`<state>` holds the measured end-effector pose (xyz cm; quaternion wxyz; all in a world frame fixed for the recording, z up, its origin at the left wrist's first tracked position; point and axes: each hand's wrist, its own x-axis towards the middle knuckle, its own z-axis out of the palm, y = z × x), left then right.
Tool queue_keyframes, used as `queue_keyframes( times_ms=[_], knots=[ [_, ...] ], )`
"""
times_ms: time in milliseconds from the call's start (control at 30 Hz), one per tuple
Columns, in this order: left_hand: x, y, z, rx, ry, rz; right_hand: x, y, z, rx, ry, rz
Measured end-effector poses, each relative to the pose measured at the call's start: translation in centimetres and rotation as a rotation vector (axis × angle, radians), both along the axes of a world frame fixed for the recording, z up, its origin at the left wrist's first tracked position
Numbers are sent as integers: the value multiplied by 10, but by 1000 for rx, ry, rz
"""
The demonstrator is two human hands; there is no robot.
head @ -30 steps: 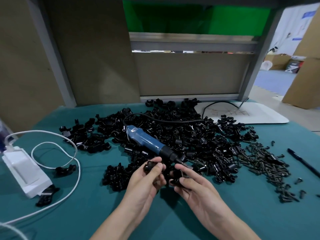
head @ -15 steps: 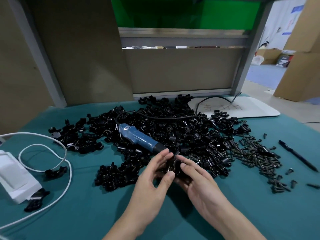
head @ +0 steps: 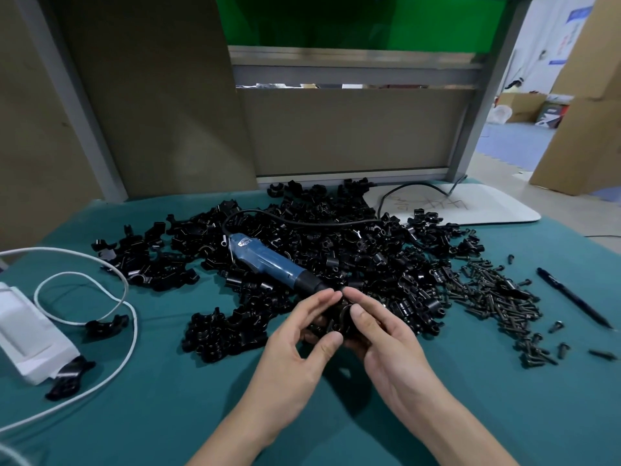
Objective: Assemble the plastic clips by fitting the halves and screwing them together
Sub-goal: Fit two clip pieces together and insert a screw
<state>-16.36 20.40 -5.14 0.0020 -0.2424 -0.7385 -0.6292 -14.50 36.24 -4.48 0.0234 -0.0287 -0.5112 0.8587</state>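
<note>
Clip halves [head: 340,320] pinched between left hand [head: 295,361] and right hand [head: 393,354], near screwdriver [head: 265,260]

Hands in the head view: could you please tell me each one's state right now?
Left hand: fingers curled round the black clip halves.
Right hand: pinching the same clip halves.

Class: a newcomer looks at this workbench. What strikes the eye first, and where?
A heap of black clip halves sprawls across the middle of the teal table, with a blue electric screwdriver lying on top. In front, the left hand and right hand hold clip pieces together.
</note>
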Motion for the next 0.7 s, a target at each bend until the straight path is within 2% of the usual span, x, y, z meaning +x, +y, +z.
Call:
queue_keyframes(
  times_ms=[167,400,700],
  knots=[
    [0,2,-2,8,7,17,-1,1,-3,55,43,-8],
    [-2,3,-4,113,-106,34,-1,4,-7,306,130,-80],
    [-3,3,-5,99,-96,45,-1,5,-8,298,137,-44]
  ],
)
